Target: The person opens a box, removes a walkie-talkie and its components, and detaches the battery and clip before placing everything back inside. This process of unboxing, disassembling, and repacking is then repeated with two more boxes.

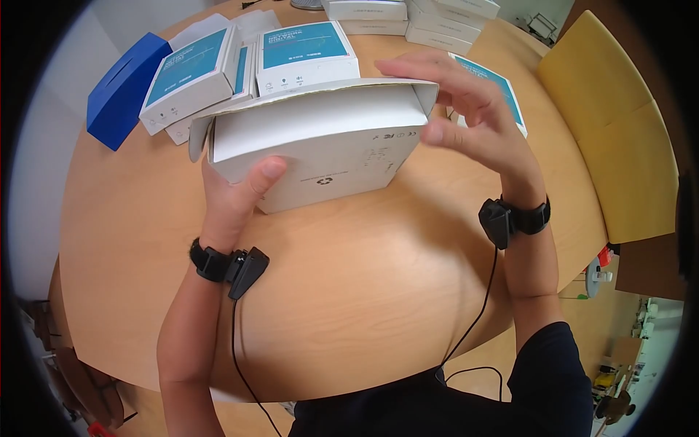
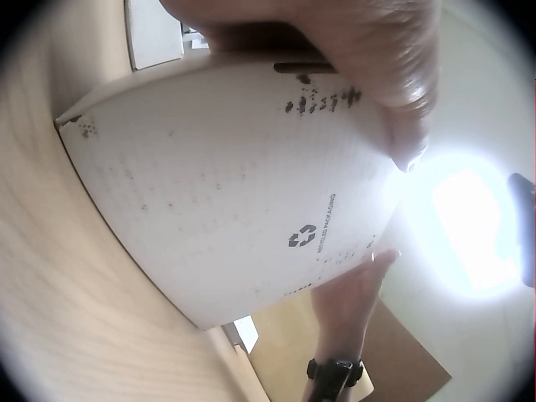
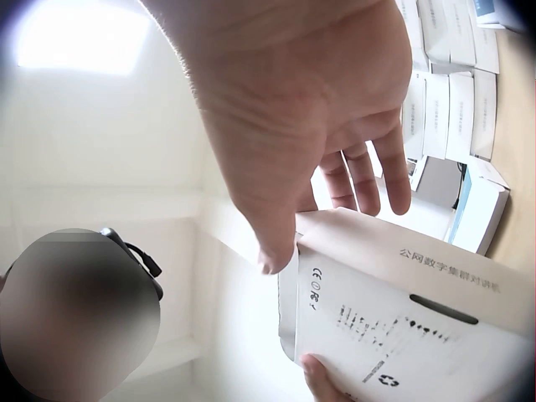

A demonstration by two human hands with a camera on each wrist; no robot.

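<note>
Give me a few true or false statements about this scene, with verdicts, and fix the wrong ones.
1. The left hand grips a white box bearing a recycling mark. True.
2. Every box here is white. False: a blue box is on the left.
3. A yellow panel appears on the head view's right. True.
4. Only one hand shows in the head view. False: the right hand shows too, by the white box's upper corner.

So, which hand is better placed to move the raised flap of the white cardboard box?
Probably the right hand, spread at the right end of the flap; the left hand grips the white cardboard box at its left side.
</note>
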